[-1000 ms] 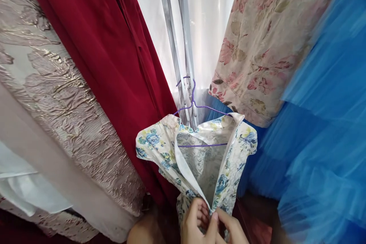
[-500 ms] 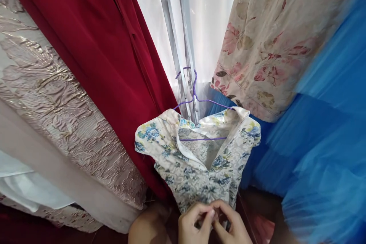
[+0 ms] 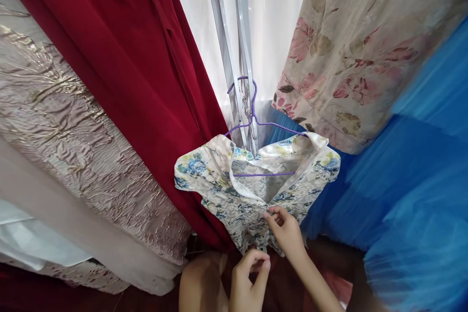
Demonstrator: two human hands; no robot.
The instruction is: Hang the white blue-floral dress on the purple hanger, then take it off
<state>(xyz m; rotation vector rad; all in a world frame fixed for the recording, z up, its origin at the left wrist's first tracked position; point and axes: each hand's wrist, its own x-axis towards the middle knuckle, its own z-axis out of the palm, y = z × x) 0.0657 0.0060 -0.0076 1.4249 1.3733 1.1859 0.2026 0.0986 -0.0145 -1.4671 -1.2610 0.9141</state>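
Note:
A cream dress with blue flowers (image 3: 226, 204) hangs by its shoulders on a purple wire hanger (image 3: 253, 107), its V-shaped neck opening gaping. At the lower point of that V, my right hand (image 3: 287, 234) pinches the dress with thumb and forefinger; any small part between the fingertips is hidden. Lower down, in front of the dress's lower part, my left hand (image 3: 248, 278) has thumb and forefinger brought together in a pinch. Whatever those fingertips hold, if anything, is too small to make out.
Grey straps (image 3: 239, 34) hang down to the hanger's hook. A dark red garment (image 3: 157, 83) and an embossed pinkish one (image 3: 73, 131) hang on the left. To the right are a beige floral garment (image 3: 329, 58) and blue tulle (image 3: 409, 195). A bare knee (image 3: 203, 282) shows below.
My hands, together below the dress half a second ago, have parted. The right hand has moved up to the base of the neck opening; the left stays low. The view has shifted slightly.

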